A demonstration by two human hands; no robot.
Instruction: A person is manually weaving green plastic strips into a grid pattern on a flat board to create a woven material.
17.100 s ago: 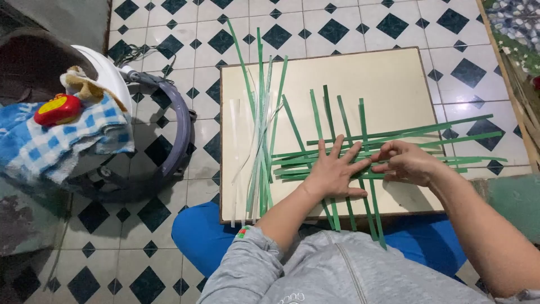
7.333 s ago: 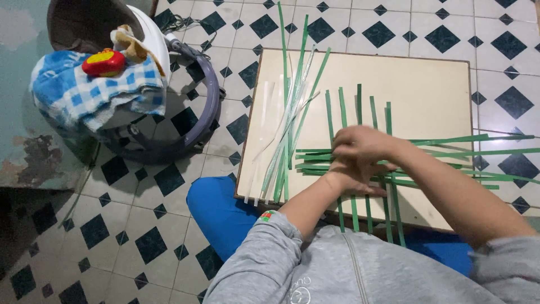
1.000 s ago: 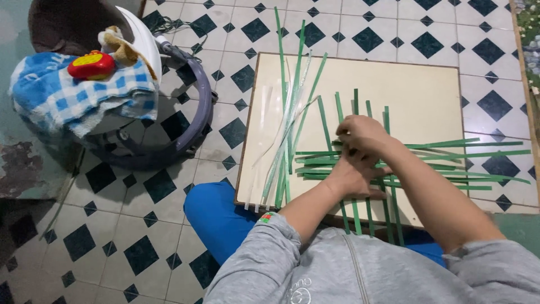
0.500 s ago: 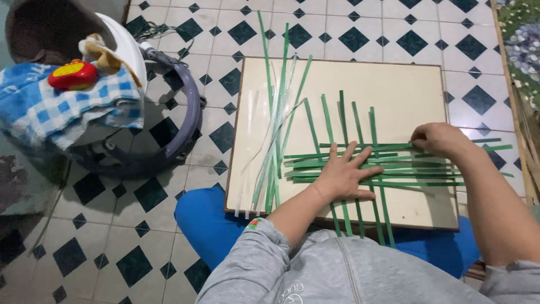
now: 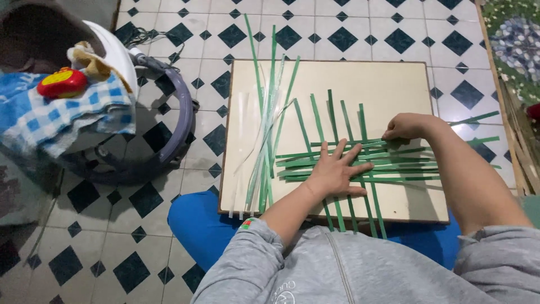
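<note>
Several green strips [image 5: 394, 163] lie crossed in a partly woven mat on a cream square board [image 5: 388, 84]. My left hand [image 5: 336, 170] rests flat on the weave with fingers spread, pressing the strips down. My right hand [image 5: 408, 126] is at the mat's upper right, fingers curled and pinching a horizontal green strip. A loose bundle of green and white strips [image 5: 265, 124] lies lengthwise along the board's left side, apart from both hands.
The board sits on a tiled floor with dark diamonds and overlaps a blue cushion [image 5: 197, 225]. A round stool-like frame [image 5: 163, 141] at left carries a blue checked cloth [image 5: 62, 112] and a red toy [image 5: 59, 83]. A floral mat [image 5: 514, 45] borders the right.
My right hand has slid from the middle of the weave out to its upper right edge. My left hand has spread flat on the strips.
</note>
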